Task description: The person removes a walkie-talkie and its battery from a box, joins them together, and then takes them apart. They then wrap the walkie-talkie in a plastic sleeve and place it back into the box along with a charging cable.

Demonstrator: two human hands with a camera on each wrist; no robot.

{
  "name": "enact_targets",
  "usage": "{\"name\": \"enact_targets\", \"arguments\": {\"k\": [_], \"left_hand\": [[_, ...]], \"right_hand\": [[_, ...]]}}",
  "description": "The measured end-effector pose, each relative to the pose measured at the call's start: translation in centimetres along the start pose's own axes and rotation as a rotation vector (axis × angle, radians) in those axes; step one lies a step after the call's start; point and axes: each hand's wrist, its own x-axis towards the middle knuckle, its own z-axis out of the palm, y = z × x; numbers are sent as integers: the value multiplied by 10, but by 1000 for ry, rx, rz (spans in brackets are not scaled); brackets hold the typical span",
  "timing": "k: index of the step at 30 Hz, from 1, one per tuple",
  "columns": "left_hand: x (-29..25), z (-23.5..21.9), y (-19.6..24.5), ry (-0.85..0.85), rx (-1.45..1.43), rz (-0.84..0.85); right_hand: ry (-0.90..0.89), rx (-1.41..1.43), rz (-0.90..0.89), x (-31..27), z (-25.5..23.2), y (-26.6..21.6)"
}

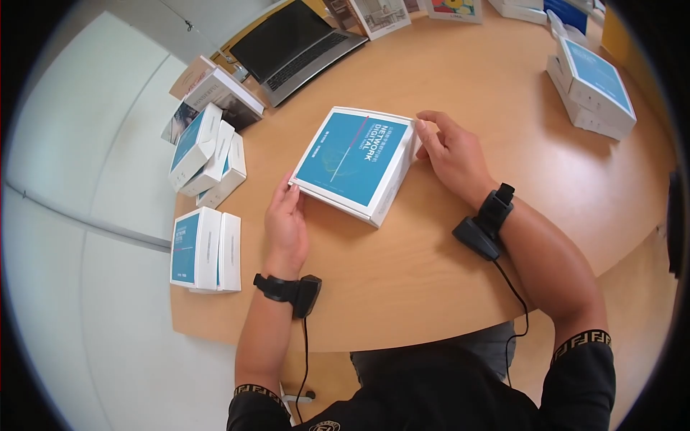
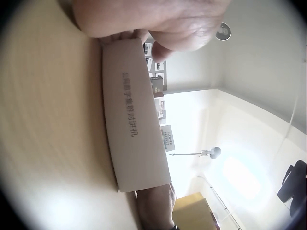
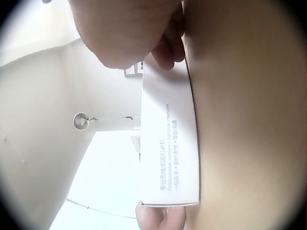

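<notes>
A flat white box with a blue printed top, lettered NETWORK DIGITAL, lies at an angle on the wooden table in front of me. At its left corner my left hand holds it, fingers along the side and thumb near the top edge. My right hand grips the opposite side near the far right corner, with bent fingers against the wall. The left wrist view shows the box's printed front wall between both hands. In the right wrist view, fingertips press at the end of a lettered side wall.
Similar boxes lean in a stack at the left, with another upright pair nearer me. More boxes are piled at the far right. An open laptop and standing books occupy the back.
</notes>
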Motion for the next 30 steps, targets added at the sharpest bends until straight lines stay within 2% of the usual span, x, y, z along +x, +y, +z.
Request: {"name": "enact_targets", "arguments": {"k": [2,5,8,14,16,19,23,26,28,30], "left_hand": [[0,-1,-1,-6,14,0],[2,-3,-4,-9,40,9],[3,-2,-4,-8,51,16],[2,-4,-3,-8,45,23],[0,-2,-3,-5,47,23],[-4,2,-2,23,70,34],[-12,7,-2,72,97,27],[-20,14,-1,120,139,30],[-28,21,1,146,161,31],[-35,27,2,218,192,2]], "right_hand": [[17,45,17,-1,0,4],[112,2,-56,3,2,14],[122,-121,-105,2,0,16],[64,0,-62,-1,-3,5],[-5,130,16,-6,-6,-3],[-50,62,-1,-9,-6,-4],[-146,118,25,-15,-2,-6],[-182,217,-81,-20,4,-5],[-247,60,-106,-25,-3,-10],[-278,149,-58,-26,-7,-11]]}}
